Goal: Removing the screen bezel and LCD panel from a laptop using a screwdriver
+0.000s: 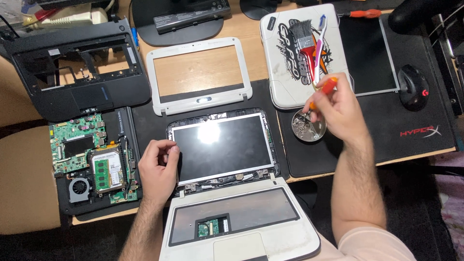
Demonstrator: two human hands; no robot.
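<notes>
A light wooden desk [241, 29] under a black mat [415, 140], above a dark floor [425, 232].

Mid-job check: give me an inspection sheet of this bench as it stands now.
Surface: wooden desk with a black mat.
Job's things: small laptop, bezel off, bare screen panel; round screw dish.
Clutter: white bezel, white lid with brush, black palmrest, motherboard, battery, mouse.
Grippers: left hand on the panel's left edge; right hand holds an orange screwdriver over the dish.
Cables: nothing seen.
Surroundings: dark floor.
</notes>
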